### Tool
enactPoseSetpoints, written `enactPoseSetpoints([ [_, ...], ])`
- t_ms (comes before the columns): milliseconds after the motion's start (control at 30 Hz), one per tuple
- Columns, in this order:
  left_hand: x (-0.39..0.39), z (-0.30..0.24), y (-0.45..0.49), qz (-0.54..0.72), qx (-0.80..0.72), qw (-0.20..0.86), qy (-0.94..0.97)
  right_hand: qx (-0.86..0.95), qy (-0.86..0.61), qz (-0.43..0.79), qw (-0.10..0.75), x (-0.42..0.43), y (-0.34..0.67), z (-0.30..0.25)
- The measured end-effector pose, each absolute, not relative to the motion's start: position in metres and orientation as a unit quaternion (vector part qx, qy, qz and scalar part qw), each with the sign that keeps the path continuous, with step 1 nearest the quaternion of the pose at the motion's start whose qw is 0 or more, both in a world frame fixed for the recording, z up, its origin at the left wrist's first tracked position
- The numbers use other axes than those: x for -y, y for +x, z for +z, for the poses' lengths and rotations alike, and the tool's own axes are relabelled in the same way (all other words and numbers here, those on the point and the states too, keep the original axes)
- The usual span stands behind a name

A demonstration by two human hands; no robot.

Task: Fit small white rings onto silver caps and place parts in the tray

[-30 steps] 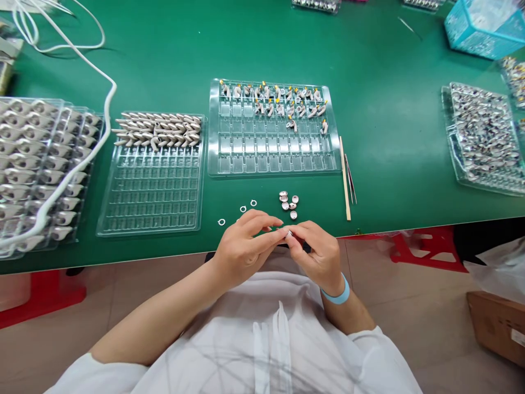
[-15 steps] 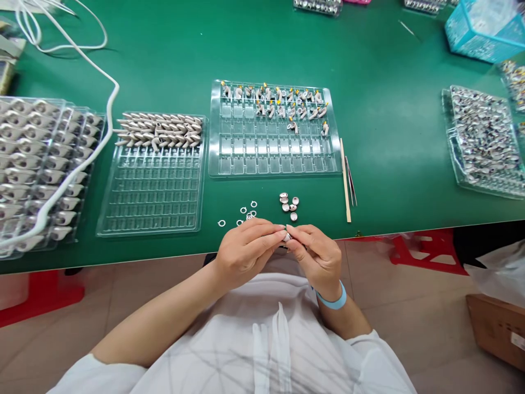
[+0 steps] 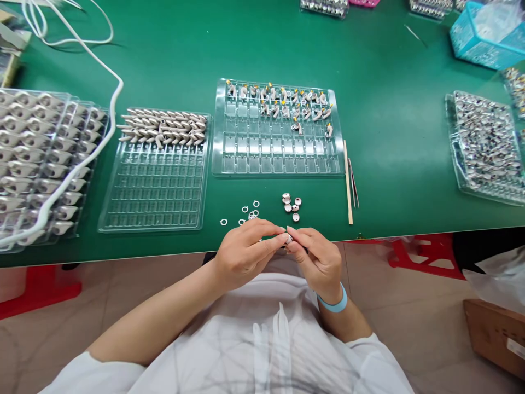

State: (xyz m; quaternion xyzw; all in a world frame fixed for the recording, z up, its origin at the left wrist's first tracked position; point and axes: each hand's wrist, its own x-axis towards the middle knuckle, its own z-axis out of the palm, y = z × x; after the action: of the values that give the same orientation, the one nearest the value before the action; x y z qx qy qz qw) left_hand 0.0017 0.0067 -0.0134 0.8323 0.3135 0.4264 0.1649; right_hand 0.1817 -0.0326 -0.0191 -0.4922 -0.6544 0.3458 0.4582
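My left hand [image 3: 246, 249] and my right hand [image 3: 318, 254] meet just in front of the table edge, fingertips pinched on one small silvery metal part [image 3: 289, 239]. Most of that part is covered by the fingers. Beyond the hands lie several small round metal caps [image 3: 296, 217] in a loose cluster. Several thin white rings [image 3: 245, 209] are scattered past my left hand, some partly hidden by it. Farther back, a clear plastic tray [image 3: 262, 148] holds curved metal pieces with yellow tips [image 3: 285, 111] in its back rows.
A wooden stick [image 3: 348, 183] and tweezers [image 3: 353, 183] lie right of the middle tray. Leftward are another clear tray [image 3: 153, 210] of slim metal parts and stacked trays [image 3: 53, 164], crossed by a white cable [image 3: 92, 156]. A filled tray [image 3: 488, 145] and blue basket [image 3: 478, 46] stand at right.
The view has shifted slightly, so the table items appear a little farther right. Both hands keep their pinch on the small metal part, with only slight finger movement.
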Motion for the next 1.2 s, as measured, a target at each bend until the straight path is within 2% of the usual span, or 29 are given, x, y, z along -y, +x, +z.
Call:
enactPoseSetpoints([
  [433, -0.0074, -0.0139, 0.0006, 0.420, -0.309, 0.162, 0.838, 0.688, -0.478, 0.298, 0.457, 0.0298, 0.1806, -0.0164],
  [1200, -0.0071, -0.0113, 0.0013, 0.431, -0.309, 0.233, 0.815, 0.694, -0.458, 0.280, 0.480, 0.0304, 0.1796, -0.0209],
])
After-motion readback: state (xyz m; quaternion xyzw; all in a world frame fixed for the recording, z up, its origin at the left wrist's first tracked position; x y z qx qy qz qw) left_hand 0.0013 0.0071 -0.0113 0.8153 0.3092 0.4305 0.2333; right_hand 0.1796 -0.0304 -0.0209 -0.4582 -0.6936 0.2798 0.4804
